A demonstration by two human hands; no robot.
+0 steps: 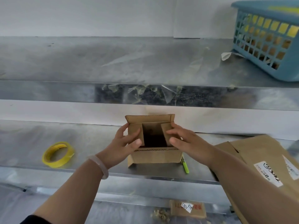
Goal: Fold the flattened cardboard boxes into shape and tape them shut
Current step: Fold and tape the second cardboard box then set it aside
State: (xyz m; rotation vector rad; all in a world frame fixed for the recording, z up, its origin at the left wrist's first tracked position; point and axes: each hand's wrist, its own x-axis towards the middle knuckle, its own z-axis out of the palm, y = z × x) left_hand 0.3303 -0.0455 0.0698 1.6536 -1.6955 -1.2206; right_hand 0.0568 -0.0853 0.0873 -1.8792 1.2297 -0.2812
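Observation:
A small brown cardboard box point(155, 156) stands upright on the metal shelf point(97, 143), its top open and dark inside. Its back flap stands up and its front flap hangs forward. My left hand point(124, 143) presses the left side flap inward with thumb and fingers. My right hand point(186, 139) presses the right side flap inward in the same way. A roll of yellow tape point(57, 155) lies on the shelf to the left of the box, apart from both hands. Flattened cardboard boxes point(262, 160) with white labels lie stacked at the right.
A green marker point(185, 165) lies just right of the box's front. A blue plastic basket point(268, 39) sits on the upper shelf at the far right, with loose clear tape scraps point(163, 92) stuck along that shelf's edge. A small labelled cardboard piece point(187, 209) lies below.

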